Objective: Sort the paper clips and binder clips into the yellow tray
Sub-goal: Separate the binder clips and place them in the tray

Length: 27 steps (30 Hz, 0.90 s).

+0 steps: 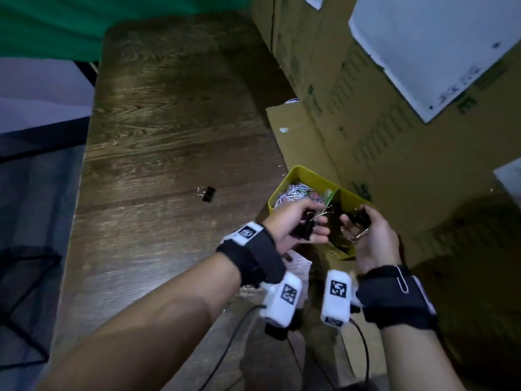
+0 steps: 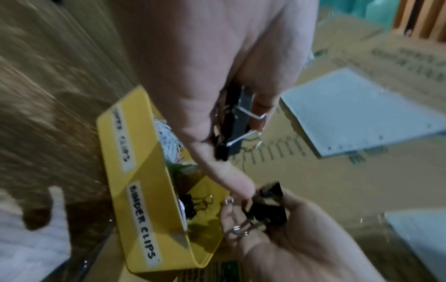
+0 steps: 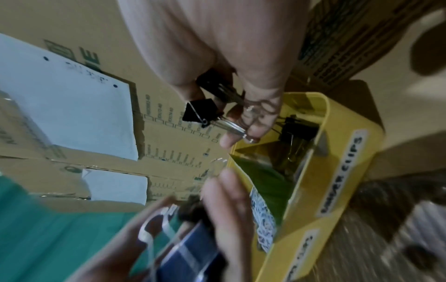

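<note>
The yellow tray (image 1: 297,172) (image 2: 115,152) (image 3: 347,167) has two compartments, one full of paper clips (image 1: 296,191) and one labelled BINDER CLIPS holding black binder clips (image 2: 193,206) (image 3: 296,127). My left hand (image 1: 298,221) (image 2: 217,106) hovers over the tray and grips black binder clips (image 1: 306,227) (image 2: 231,122). My right hand (image 1: 366,235) (image 3: 241,106) is just right of it, over the binder-clip compartment, holding several black binder clips (image 1: 358,218) (image 3: 200,112) in curled fingers. One black binder clip (image 1: 208,193) lies alone on the wooden table (image 1: 169,122).
Stacked cardboard boxes (image 1: 394,136) with white paper labels (image 1: 439,49) stand right behind and beside the tray. A green cloth (image 1: 56,26) hangs at the far left. Cables (image 1: 234,342) trail from the wrist cameras over the near table edge.
</note>
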{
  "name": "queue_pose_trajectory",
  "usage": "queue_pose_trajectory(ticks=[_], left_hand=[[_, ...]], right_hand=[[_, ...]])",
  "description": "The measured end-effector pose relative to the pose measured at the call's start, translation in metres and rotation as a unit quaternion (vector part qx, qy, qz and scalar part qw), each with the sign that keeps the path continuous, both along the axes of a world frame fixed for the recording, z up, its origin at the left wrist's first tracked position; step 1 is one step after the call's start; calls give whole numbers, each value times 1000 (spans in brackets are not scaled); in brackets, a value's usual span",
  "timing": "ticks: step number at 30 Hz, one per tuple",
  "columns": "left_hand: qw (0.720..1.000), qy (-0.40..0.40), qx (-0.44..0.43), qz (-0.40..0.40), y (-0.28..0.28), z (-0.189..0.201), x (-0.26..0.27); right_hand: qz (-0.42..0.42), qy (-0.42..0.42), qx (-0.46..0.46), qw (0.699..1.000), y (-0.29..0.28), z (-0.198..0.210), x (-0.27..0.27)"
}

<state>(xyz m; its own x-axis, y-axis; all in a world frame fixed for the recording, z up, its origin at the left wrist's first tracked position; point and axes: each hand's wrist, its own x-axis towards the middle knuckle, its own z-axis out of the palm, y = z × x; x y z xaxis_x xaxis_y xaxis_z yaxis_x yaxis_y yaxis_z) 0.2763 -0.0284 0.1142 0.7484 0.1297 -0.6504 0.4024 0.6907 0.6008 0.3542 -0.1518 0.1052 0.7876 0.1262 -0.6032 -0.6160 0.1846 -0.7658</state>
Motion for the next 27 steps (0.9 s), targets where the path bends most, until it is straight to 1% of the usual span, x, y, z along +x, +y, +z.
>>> queue_pose_trajectory(ticks=[2,4,6,9,12,13,14,16,19,21,22,23,24,25,26,27], left_hand=[[998,30,41,-22,-17,-2,24],[994,41,83,-50,-29,-9,39],[991,46,104,-66,-35,-16,48],[993,40,75,-77,-37,-23,55],[994,47,77,-68,-32,-25,51],[993,47,81,-65,-28,-27,50],[993,44,87,-73,-22,-26,46],[989,20,106,-102,-8,-24,34],[981,-7,153,-116,25,-24,4],[971,3,212,-108,57,-32,-16],[961,22,258,-101,75,-37,-25],[942,46,318,-95,94,-43,-32],[909,74,399,-96,115,-51,-39],[851,101,503,-112,135,-58,-46],[777,128,599,-141,153,-65,-52],[706,144,670,-181,169,-73,-56]], right_hand=[[17,18,-35,999,1,-2,9],[50,39,-58,996,3,-1,12],[90,34,-81,992,3,1,14],[160,36,-71,984,1,9,17],[181,35,-81,980,-1,9,21],[182,17,-101,978,0,7,22],[190,-20,-127,973,2,5,22],[210,-128,-159,956,8,0,20],[257,-270,-142,917,25,-2,2],[302,-325,-130,887,39,-7,-18],[329,-347,-127,869,45,-11,-30],[362,-362,-130,849,51,-19,-41],[405,-373,-136,824,56,-26,-52],[460,-383,-150,787,62,-35,-62],[521,-394,-166,738,67,-44,-70],[585,-402,-179,681,71,-54,-79]])
